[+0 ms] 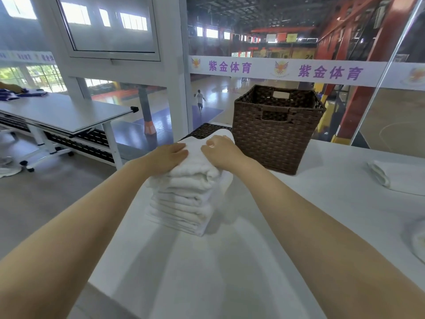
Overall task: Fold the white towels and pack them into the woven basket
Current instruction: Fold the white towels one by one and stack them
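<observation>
The left hand (pixel 169 157) lies flat, steadying the towel stack (pixel 186 199); the right hand (pixel 218 151) curls onto its top, beside the woven basket (pixel 276 132) for packing.

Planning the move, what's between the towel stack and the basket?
Only bare white table separates stack from basket, in the head view.

A stack of folded white towels (pixel 184 203) stands on the white table, folded edges facing the viewer, slightly leaning. Just beyond it to the right sits the basket (pixel 273 134), dark brown, woven, square, upright, with handle cutouts near the rim. Another folded towel (pixel 391 178) lies far right.
</observation>
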A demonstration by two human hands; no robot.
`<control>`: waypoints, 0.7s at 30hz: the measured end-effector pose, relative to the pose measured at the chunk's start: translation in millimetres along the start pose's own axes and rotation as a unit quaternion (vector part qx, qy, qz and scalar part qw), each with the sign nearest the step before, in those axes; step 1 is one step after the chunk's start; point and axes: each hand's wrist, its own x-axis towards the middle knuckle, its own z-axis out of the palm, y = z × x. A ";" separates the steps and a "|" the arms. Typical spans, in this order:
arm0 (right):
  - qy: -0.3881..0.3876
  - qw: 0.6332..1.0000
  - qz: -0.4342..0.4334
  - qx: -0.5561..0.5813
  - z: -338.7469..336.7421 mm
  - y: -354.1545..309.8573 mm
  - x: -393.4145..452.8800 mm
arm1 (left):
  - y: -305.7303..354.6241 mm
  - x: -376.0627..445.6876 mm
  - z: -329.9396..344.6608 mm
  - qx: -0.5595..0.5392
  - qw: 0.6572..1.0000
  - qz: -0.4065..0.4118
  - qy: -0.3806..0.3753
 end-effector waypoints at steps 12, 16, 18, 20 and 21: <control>0.103 0.987 -0.121 -0.015 -30.4 26.3 -63.5 | 39.9 -28.5 -21.9 0.099 0.995 -0.017 0.019; 0.138 0.984 -0.110 -0.012 -32.9 60.4 -89.9 | 75.7 -44.6 -13.3 0.085 0.992 0.053 0.081; 0.157 0.982 -0.101 -0.011 -34.5 82.9 -110.9 | 99.1 -53.3 -1.2 0.070 0.984 0.113 0.118; 0.165 0.982 -0.084 -0.016 -37.1 106.2 -135.6 | 121.7 -61.2 18.3 0.072 0.969 0.183 0.152; 0.165 0.984 -0.068 -0.021 -38.2 119.1 -148.2 | 132.2 -65.0 31.0 0.069 0.961 0.211 0.166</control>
